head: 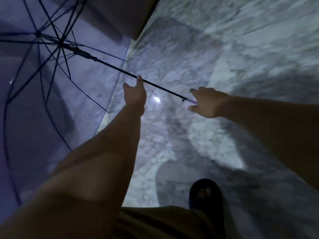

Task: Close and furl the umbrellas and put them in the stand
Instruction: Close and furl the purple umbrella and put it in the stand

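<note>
Open umbrella (pixel 51 83) fills the left side of the head view – translucent purple-blue canopy, thin film, floor pattern shows through it. Dark slim metal ribs (pixel 50 66) fan out from a hub; canopy fully spread, not furled. Straight black shaft (pixel 120 69) runs diagonally from the hub down to the right, thin and smooth, with a thicker ribbed runner section (pixel 81 52) near the hub. Pale lilac handle (pixel 191 101) at the shaft's lower end, looks like translucent plastic, mostly hidden by the hand.

Left hand (pixel 135 95) reaches up to the shaft mid-length; fingertip touches it from below, other fingers loosely curled, not wrapped round the shaft. Right hand (pixel 207 102) is at the handle end, thumb and fingers spread on either side of it – grip not closed as far as visible, contact blurred. Both forearms bare.

Floor (pixel 224 57) is white-grey marble-look stone, glossy, mottled veining, 1 bright light reflection (pixel 156 99) between the hands. Brown wall or furniture edge (pixel 143 23) at top centre. Bottom: olive-brown trouser leg (pixel 164 221) and 1 foot in a dark open-toe slipper (pixel 205 192). Frame dim and motion-blurred. No brand, label or writing readable. No stand visible.
</note>
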